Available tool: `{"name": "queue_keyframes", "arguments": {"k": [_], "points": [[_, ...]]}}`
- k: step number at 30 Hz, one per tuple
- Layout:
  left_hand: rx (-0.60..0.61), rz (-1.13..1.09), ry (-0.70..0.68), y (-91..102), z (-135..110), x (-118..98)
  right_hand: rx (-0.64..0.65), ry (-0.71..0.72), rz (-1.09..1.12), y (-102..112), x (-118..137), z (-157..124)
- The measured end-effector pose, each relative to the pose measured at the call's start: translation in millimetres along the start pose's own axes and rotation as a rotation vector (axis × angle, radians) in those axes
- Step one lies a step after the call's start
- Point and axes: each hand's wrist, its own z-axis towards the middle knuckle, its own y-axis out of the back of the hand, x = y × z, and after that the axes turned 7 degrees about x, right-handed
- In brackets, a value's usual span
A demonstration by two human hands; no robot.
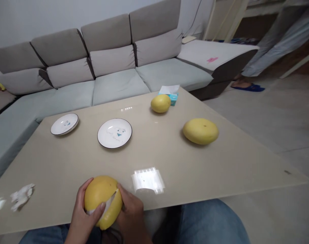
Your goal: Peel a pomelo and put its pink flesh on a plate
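Note:
Between my two hands is a yellow pomelo (100,191), held at the near edge of the table. A long split in its peel shows white pith, and a flap of rind stands partly away on the lower right. My left hand (85,211) wraps the left side, its thumb at the split. My right hand (131,206) grips the right side, with the thumb on the peel near the split's upper end; its other fingers are hidden behind the fruit.
On the glossy table (169,152) are two white plates, one in the middle (111,134) and one farther left (64,123). Two whole pomelos (200,131) (160,103), a tissue box (174,98) and crumpled tissue (22,196) lie there too. A sofa (118,84) stands behind; a person's leg (271,51) shows right.

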Motion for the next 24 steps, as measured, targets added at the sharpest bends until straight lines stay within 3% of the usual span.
{"name": "queue_keyframes", "arguments": {"k": [4, 10, 15, 20, 24], "points": [[-0.034, 0.014, -0.016, -1.9, -1.7, -10.3, 0.039, -0.107, 0.19, 11.6, 8.3, 3.0], [-0.009, 0.012, -0.08, -2.4, -2.1, -17.0, 0.17, -0.114, 0.115, 22.1, 6.3, 8.5], [-0.002, -0.022, -0.084, 0.3, 0.1, -15.9, 0.107, -0.038, 0.097, 13.3, 3.5, 6.6], [0.069, -0.099, 0.012, 10.5, 7.0, -10.8, 0.103, -0.173, 0.284, 14.7, 4.1, 14.0], [0.073, -0.095, 0.018, 14.5, 9.2, -8.3, 0.145, -0.187, 0.293, 21.9, 1.6, 17.9]]}}
